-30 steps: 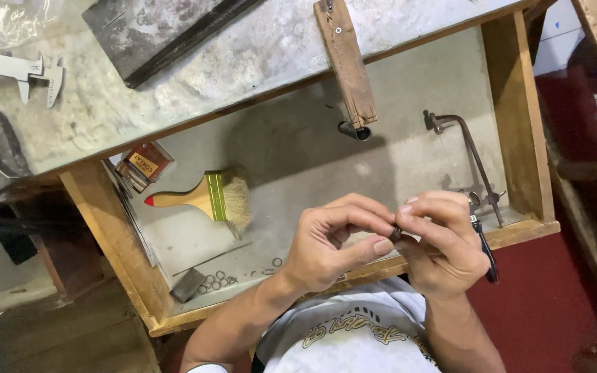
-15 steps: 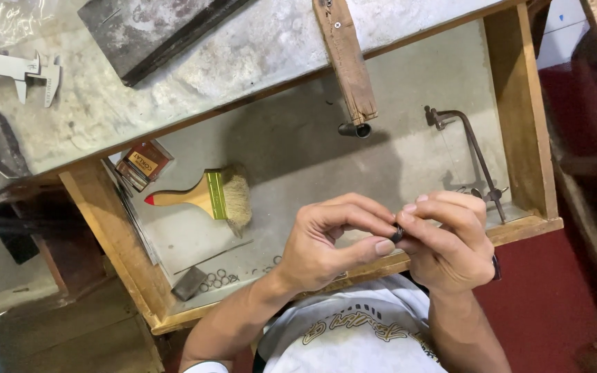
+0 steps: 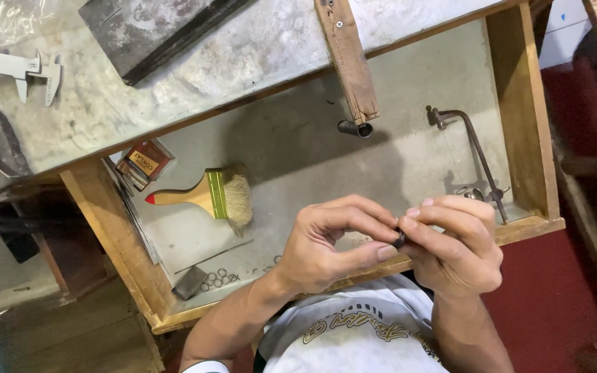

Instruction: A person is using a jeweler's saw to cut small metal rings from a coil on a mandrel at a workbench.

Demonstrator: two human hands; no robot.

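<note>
Dark metal, a small ring-shaped piece [image 3: 399,240], sits pinched between the fingertips of both hands over the near edge of an open wooden drawer [image 3: 523,103]. The left hand [image 3: 333,245] closes thumb and forefinger on one side of it, and the right hand [image 3: 457,249] closes on the other, so the two grips meet at the piece. Compared with a second ago, the hands have hardly shifted; the fingers stay curled around the same spot, which suggests slow, fine work on the piece rather than a change of tool. A jeweller's saw frame [image 3: 475,155] lies untouched in the drawer just beyond the right hand. Farther left rest a wooden-handled brush [image 3: 209,195], a scatter of small wire rings [image 3: 217,280] and a small box [image 3: 145,163]. A caliper [image 3: 19,69] lies on the bench top above.
</note>
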